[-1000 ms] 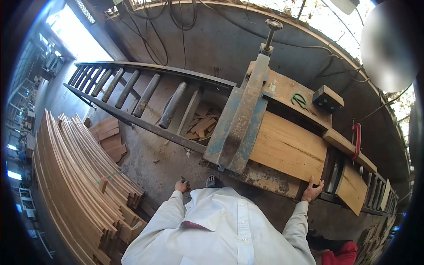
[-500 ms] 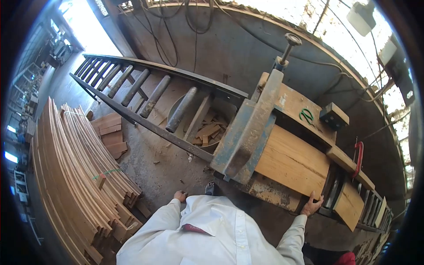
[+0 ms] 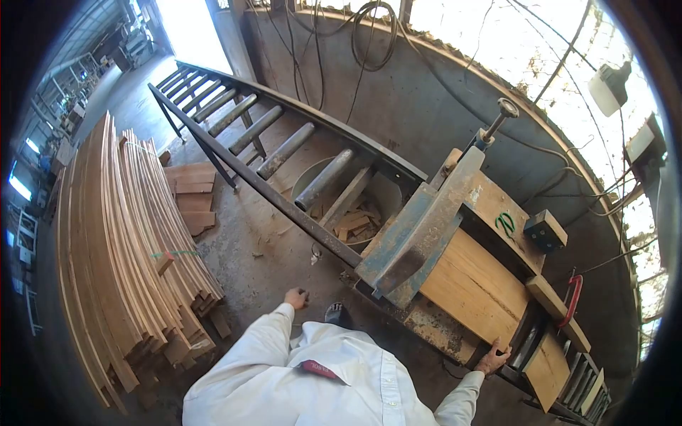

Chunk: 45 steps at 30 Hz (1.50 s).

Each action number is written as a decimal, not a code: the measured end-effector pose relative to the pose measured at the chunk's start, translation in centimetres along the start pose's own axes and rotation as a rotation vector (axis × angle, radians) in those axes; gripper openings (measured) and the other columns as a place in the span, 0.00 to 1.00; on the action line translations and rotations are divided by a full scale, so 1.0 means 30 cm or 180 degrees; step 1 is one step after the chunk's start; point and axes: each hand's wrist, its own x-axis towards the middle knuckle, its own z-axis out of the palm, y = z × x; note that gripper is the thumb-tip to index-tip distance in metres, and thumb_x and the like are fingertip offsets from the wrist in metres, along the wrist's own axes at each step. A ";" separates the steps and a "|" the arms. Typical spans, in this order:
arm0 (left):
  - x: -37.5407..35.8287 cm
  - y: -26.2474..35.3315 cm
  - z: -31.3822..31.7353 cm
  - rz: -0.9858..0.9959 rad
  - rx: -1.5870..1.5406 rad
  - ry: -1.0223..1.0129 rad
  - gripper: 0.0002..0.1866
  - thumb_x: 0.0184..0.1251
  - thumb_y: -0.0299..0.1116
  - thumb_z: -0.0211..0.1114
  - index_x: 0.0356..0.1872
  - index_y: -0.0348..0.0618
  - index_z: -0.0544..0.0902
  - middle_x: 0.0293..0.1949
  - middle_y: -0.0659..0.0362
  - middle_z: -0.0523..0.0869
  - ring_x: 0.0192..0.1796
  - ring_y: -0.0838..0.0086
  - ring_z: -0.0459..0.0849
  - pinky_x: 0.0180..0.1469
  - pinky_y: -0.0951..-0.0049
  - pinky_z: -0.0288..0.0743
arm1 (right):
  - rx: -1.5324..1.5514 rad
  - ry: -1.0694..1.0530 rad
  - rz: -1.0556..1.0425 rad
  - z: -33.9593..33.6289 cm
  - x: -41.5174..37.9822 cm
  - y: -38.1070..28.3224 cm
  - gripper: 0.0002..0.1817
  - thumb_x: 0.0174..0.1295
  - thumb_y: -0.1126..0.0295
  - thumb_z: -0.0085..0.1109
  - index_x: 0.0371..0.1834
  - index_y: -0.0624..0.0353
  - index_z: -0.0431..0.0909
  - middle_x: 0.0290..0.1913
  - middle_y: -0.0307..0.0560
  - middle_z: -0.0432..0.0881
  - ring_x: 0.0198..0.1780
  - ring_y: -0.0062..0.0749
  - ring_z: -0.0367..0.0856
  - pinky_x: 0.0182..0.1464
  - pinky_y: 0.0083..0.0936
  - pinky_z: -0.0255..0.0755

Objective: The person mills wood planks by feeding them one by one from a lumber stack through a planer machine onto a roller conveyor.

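A wide wooden board [image 3: 476,280] lies on the bed of a blue-grey machine [image 3: 426,245], its far end under the machine's head. My right hand [image 3: 493,358] is at the board's near corner, fingers on its edge and end. Low at my left side, my left hand [image 3: 297,298] hangs over the floor with its fingers curled, away from the board; whether it holds anything is too small to tell. A second board [image 3: 545,373] rests on the rollers behind the first one.
A roller conveyor [image 3: 284,202] runs off to the upper left, with a round bin [image 3: 376,206] of wood offcuts beneath it. Long planks [image 3: 121,248] are stacked at the left. A red clamp [image 3: 572,301] grips a wooden bar by the machine. Cables hang on the wall.
The camera view has shifted, so the machine and conveyor appear further right and lower. My right hand remains at the board's corner, and my left hand still hangs at my side.
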 end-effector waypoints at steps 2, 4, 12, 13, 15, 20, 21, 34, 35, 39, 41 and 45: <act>0.028 -0.072 0.029 0.0049 0.0216 0.0071 0.16 0.66 0.41 0.63 0.43 0.38 0.87 0.39 0.49 0.90 0.35 0.63 0.90 0.40 0.64 0.83 | 0.1226 -0.0207 0.0507 -0.019 -0.024 -0.044 0.36 0.68 0.44 0.57 0.63 0.68 0.70 0.64 0.57 0.73 0.66 0.44 0.70 0.69 0.34 0.60; 0.010 -0.153 0.080 0.0320 0.1395 0.0435 0.20 0.61 0.47 0.64 0.41 0.40 0.88 0.44 0.46 0.89 0.46 0.54 0.88 0.53 0.57 0.78 | 0.1559 0.0142 0.0664 -0.026 -0.041 -0.024 0.39 0.66 0.43 0.59 0.65 0.67 0.68 0.65 0.55 0.71 0.69 0.43 0.66 0.71 0.36 0.56; -0.216 -0.281 0.130 -0.0500 0.1417 -0.0252 0.27 0.62 0.51 0.65 0.44 0.33 0.86 0.48 0.40 0.86 0.55 0.48 0.83 0.58 0.57 0.76 | 0.3695 -0.0497 0.2483 -0.014 -0.314 -0.215 0.38 0.71 0.54 0.56 0.75 0.66 0.52 0.71 0.59 0.65 0.67 0.52 0.72 0.68 0.42 0.71; -0.208 -0.301 0.126 -0.0516 0.1384 -0.0115 0.26 0.62 0.51 0.64 0.44 0.33 0.86 0.48 0.41 0.86 0.55 0.49 0.83 0.58 0.57 0.76 | 0.3823 -0.0839 0.2798 0.007 -0.316 -0.215 0.40 0.71 0.54 0.56 0.76 0.66 0.50 0.72 0.59 0.64 0.67 0.52 0.72 0.69 0.42 0.70; -0.210 -0.329 0.134 -0.0519 0.1350 0.0097 0.25 0.63 0.50 0.64 0.45 0.34 0.86 0.49 0.43 0.87 0.55 0.50 0.83 0.58 0.58 0.76 | 0.3963 -0.1180 0.3011 0.087 -0.275 -0.198 0.41 0.70 0.53 0.57 0.78 0.57 0.47 0.72 0.59 0.64 0.67 0.50 0.72 0.69 0.39 0.70; -0.243 -0.251 0.077 -0.0528 0.0599 0.0385 0.20 0.61 0.48 0.63 0.43 0.43 0.89 0.40 0.51 0.90 0.42 0.61 0.90 0.50 0.63 0.81 | 0.2467 -0.1381 0.0986 0.220 -0.247 -0.206 0.33 0.69 0.48 0.56 0.73 0.49 0.60 0.56 0.51 0.70 0.40 0.35 0.69 0.45 0.27 0.65; -0.242 -0.248 0.067 -0.0453 0.0486 0.0590 0.19 0.62 0.47 0.63 0.42 0.42 0.89 0.38 0.52 0.90 0.40 0.62 0.90 0.50 0.63 0.81 | 0.2044 -0.1299 0.0392 0.253 -0.234 -0.178 0.32 0.69 0.48 0.56 0.71 0.48 0.62 0.51 0.48 0.71 0.34 0.31 0.65 0.38 0.25 0.60; -0.204 -0.624 0.115 0.0138 0.1796 -0.0287 0.28 0.64 0.54 0.61 0.47 0.36 0.86 0.48 0.45 0.87 0.53 0.50 0.85 0.57 0.59 0.77 | 0.1204 -0.1687 -0.1169 0.432 -0.436 -0.420 0.36 0.57 0.72 0.65 0.68 0.74 0.61 0.65 0.64 0.70 0.65 0.46 0.70 0.69 0.35 0.61; -0.193 -0.601 0.106 -0.0051 0.1770 -0.0318 0.29 0.63 0.55 0.61 0.48 0.35 0.85 0.49 0.44 0.87 0.55 0.49 0.83 0.58 0.58 0.76 | 0.1099 -0.1733 -0.1100 0.434 -0.437 -0.434 0.37 0.56 0.72 0.66 0.69 0.75 0.61 0.64 0.63 0.71 0.66 0.45 0.70 0.70 0.35 0.61; -0.056 -0.485 0.053 0.0134 0.1503 -0.0168 0.27 0.67 0.49 0.61 0.51 0.32 0.82 0.45 0.42 0.87 0.50 0.49 0.86 0.52 0.55 0.81 | 0.4524 -0.1064 0.2998 0.356 -0.428 -0.558 0.27 0.66 0.63 0.62 0.65 0.63 0.69 0.60 0.51 0.77 0.64 0.44 0.73 0.68 0.44 0.64; -0.111 -0.290 0.029 -0.0128 0.0129 -0.0221 0.22 0.69 0.42 0.60 0.52 0.31 0.80 0.42 0.43 0.88 0.44 0.52 0.88 0.42 0.57 0.83 | 0.4356 -0.0772 0.3264 0.281 -0.410 -0.507 0.22 0.69 0.65 0.59 0.64 0.57 0.71 0.60 0.47 0.77 0.62 0.42 0.74 0.66 0.48 0.66; -0.066 -0.167 0.037 0.0247 -0.0465 -0.0426 0.16 0.72 0.33 0.58 0.53 0.31 0.78 0.37 0.46 0.87 0.34 0.58 0.89 0.29 0.62 0.84 | 0.4774 -0.0493 0.3144 0.121 -0.391 -0.307 0.20 0.69 0.67 0.58 0.63 0.53 0.72 0.58 0.44 0.78 0.60 0.40 0.76 0.61 0.54 0.70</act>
